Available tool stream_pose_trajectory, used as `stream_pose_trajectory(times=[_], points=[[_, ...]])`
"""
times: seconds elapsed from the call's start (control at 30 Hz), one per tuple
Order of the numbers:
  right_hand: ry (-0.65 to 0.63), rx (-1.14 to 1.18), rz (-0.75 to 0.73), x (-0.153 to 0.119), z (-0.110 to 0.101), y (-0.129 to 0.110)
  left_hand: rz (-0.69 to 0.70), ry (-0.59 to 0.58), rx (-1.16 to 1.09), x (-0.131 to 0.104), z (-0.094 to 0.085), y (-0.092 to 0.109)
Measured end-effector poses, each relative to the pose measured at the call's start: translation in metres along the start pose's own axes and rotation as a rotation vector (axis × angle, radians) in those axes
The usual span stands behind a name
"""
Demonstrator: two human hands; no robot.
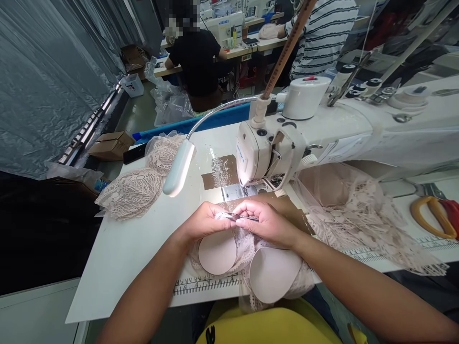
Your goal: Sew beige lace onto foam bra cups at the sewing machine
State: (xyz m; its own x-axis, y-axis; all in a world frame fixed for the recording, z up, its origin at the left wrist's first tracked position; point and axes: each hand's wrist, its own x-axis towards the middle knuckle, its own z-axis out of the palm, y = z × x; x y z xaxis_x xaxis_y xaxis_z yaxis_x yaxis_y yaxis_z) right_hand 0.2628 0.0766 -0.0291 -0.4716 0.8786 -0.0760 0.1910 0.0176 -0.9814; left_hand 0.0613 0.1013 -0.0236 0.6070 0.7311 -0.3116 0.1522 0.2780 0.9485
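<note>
My left hand (pixel 208 220) pinches the lace edge of a pale pink bra (pixel 217 252), just in front of the sewing machine (pixel 251 153). In my right hand (pixel 263 220) is a small metal tool, which looks like thread snips (pixel 247 218); its tip meets the lace between my two hands. Both moulded cups of the bra lie inner side up, one on the table and the other over its front edge. My fingers partly cover the tool and the cloth. Behind my hands are the needle plate (pixel 233 192) and brown tape (pixel 224 172).
Lace cups (pixel 131 193) are stacked at the left beside a dark phone (pixel 135 154). A lamp (pixel 179 167) hangs over the table (pixel 143 253). More lace pieces (pixel 344 205) and orange-handled scissors (pixel 432 217) lie right. Two people sit at machines beyond.
</note>
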Motion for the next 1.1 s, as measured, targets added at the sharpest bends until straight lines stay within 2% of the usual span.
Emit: stream_pose_trajectory(times=[0.23,0.33,0.5,0.63,0.8,0.93,1.1], points=[[0.069,-0.067,-0.045,0.003,0.005,-0.004,0.019,-0.074,0.059,0.003,0.002,-0.002],[0.092,0.028,-0.016,0.003,0.003,-0.001,0.030,-0.061,0.065,0.003,0.004,-0.001],[-0.014,0.214,0.036,0.003,0.004,0.003,0.023,-0.008,0.068,0.001,0.001,0.001],[0.010,0.154,0.013,0.003,0.003,0.001,-0.038,-0.011,0.055,-0.003,-0.007,0.003],[-0.013,0.132,0.029,0.000,-0.006,0.001,-0.048,0.069,0.033,-0.006,-0.011,0.003],[-0.025,0.085,0.038,0.000,-0.012,0.003,-0.034,0.051,0.032,-0.005,-0.011,0.001],[-0.046,0.118,0.048,0.001,-0.009,0.003,-0.021,0.039,0.038,-0.003,-0.009,-0.002]])
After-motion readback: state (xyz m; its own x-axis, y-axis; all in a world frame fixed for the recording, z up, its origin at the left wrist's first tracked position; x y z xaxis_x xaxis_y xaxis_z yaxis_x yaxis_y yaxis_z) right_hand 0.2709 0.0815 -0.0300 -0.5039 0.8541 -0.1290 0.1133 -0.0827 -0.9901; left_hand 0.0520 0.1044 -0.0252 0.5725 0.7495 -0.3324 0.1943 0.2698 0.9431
